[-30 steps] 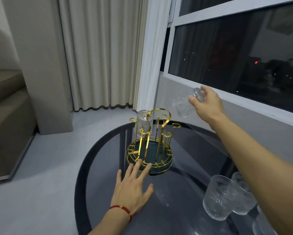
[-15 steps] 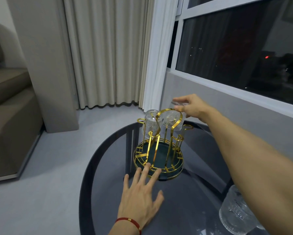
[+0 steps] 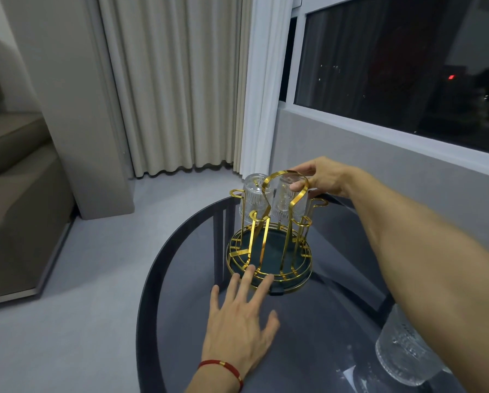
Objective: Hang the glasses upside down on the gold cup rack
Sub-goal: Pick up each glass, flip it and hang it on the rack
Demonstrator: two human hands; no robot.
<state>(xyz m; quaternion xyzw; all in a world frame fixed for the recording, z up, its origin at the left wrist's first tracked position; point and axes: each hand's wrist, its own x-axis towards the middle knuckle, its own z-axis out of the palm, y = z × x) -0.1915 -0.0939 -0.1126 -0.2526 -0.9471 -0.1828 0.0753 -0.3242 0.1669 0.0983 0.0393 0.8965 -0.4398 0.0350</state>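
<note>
The gold cup rack (image 3: pixel 268 245) with a dark green round base stands near the far edge of the dark glass table (image 3: pixel 181 279). One ribbed clear glass (image 3: pixel 253 195) hangs upside down on a far-left prong. My right hand (image 3: pixel 322 177) grips the bottom of a second ribbed glass (image 3: pixel 287 197), upside down over a far prong behind the rack's gold handle loop. My left hand (image 3: pixel 241 321) lies flat and open on the table, fingertips touching the rack's front rim. Another ribbed glass (image 3: pixel 404 355) stands at the lower right, partly hidden by my right forearm.
Behind the table are beige curtains (image 3: pixel 175 80), a grey wall and a dark window (image 3: pixel 407 61) on the right. A brown sofa (image 3: pixel 13 194) sits at the left over a pale grey floor. Several rack prongs at the front and right hold nothing.
My right hand brought the glass down from mid-air at the right, turned it upside down and lowered it over a far prong. My left hand stayed at the rack's rim.
</note>
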